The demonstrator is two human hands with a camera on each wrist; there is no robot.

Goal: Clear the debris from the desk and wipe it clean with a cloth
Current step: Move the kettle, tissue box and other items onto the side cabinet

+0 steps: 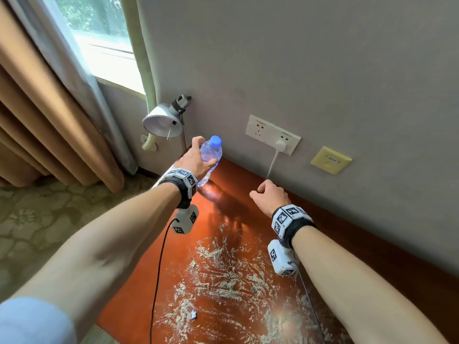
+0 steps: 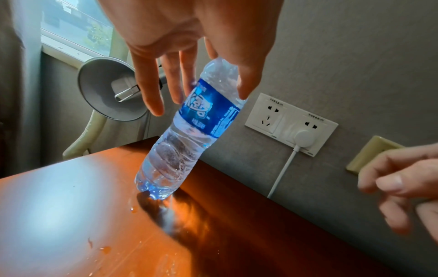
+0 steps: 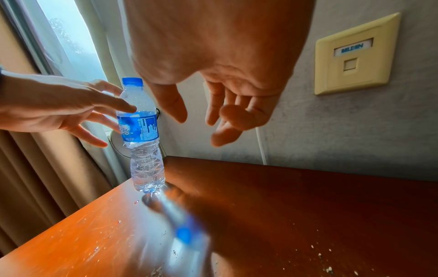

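Note:
A clear water bottle [image 1: 211, 152] with a blue cap and blue label stands at the far left corner of the red-brown desk [image 1: 223, 202]. My left hand [image 1: 200, 157] is spread around its upper part. In the left wrist view the fingers [image 2: 151, 90] are straight on one side of the bottle [image 2: 180, 150] and the thumb on the other, not curled round it. My right hand [image 1: 269, 194] hovers over the desk to the right, loosely curled and holding nothing. Pale crumbly debris [image 1: 223, 276] covers the near part of the desk, with a small paper scrap [image 1: 193, 314] in it.
A grey desk lamp [image 1: 162, 120] hangs just left of the bottle. On the wall behind are a white socket plate [image 1: 272, 134] with a plug and cable [image 1: 273, 162], and a yellow network plate [image 1: 330, 160]. Curtains and carpet lie beyond the desk's left edge. Water drops [image 2: 134, 209] dot the wood.

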